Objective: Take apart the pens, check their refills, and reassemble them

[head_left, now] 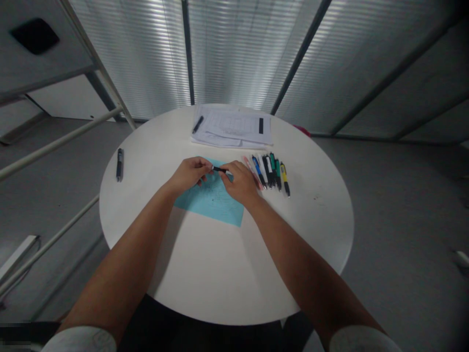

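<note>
My left hand (188, 176) and my right hand (240, 183) meet above a light blue sheet of paper (214, 203) on a round white table (205, 264). Between their fingertips is a slim black pen (220, 169), with both hands holding it. To the right of my right hand lies a row of several colored pens (270, 171), including blue, green and yellow ones. Farther left, a lone black pen (119, 165) lies on the tabletop. A stack of printed papers (232, 128) sits at the far edge, with a black pen (198, 124) on it.
A black bar (261, 125) lies on the stacked papers. Something pink (302, 130) shows past the table's far edge. Pale metal rails (54, 144) run along the left, above a grey floor (395, 220). Slatted panels (234, 54) stand behind the table.
</note>
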### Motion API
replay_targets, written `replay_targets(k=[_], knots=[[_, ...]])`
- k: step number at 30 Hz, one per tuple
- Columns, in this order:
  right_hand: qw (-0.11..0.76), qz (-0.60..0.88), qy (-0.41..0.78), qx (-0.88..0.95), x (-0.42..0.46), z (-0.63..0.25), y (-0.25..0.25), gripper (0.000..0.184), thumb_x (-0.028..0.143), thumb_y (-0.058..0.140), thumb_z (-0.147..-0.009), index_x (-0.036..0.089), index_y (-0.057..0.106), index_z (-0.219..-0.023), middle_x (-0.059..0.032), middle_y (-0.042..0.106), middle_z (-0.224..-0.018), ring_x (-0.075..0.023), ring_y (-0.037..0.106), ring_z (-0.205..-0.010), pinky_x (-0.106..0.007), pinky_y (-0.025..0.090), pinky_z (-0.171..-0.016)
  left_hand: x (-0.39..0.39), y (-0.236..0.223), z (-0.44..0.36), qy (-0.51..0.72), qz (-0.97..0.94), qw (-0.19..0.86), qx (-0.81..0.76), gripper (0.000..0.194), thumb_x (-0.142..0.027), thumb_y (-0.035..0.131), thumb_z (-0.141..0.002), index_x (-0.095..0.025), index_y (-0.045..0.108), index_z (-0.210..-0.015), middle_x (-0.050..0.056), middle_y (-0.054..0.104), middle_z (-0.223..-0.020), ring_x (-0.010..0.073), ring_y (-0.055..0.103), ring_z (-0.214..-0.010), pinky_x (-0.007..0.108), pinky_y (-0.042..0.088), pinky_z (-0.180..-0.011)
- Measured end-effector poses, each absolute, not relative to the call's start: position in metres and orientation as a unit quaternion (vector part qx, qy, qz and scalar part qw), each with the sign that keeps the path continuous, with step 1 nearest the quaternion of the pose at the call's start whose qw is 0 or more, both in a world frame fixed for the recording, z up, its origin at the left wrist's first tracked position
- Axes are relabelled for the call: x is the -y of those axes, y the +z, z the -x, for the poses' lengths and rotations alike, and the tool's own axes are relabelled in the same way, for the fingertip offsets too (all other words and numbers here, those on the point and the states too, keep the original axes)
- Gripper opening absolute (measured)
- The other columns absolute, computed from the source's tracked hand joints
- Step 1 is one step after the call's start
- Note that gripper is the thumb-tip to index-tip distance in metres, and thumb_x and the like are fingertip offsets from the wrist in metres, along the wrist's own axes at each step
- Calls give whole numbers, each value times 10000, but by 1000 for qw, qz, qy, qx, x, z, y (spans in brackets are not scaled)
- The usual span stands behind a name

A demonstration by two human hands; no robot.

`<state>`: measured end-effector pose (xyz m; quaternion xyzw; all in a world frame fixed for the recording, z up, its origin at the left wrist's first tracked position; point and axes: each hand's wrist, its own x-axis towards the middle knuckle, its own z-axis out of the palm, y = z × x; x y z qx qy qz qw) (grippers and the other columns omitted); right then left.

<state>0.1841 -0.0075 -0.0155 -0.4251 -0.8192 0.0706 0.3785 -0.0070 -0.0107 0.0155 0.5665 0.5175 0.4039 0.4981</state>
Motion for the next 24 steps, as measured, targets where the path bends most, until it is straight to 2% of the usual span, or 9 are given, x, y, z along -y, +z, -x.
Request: replay_targets(k=[11,20,24], knots=[[402,394,98,821,9,-185,-16,164,253,501,-947,189,651,-958,-79,673,-933,-206,619,-933,-345,489,-865,11,13,6,393,-588,509,-492,213,-340,654,-815,-133,626,-861,64,700,-788,95,559,-558,205,419,-469],[402,391,104,821,12,-184,-12,179,269,462,-956,203,626,-935,-73,671,-910,-197,622,-894,-337,496,-839,14,13,2,435,-582,524,-445,221,-328,698,-775,-132,630,-851,29,660,-697,65,439,-456,223,332,-425],[392,393,95,826,12,-185,-13,144,261,501,-931,205,617,-995,-84,670,-964,-217,616,-964,-361,493,-886,13,11,2,431,-587,516,-451,233,-350,695,-779,-137,640,-856,27,659,-704,64,438,-451,223,320,-421]])
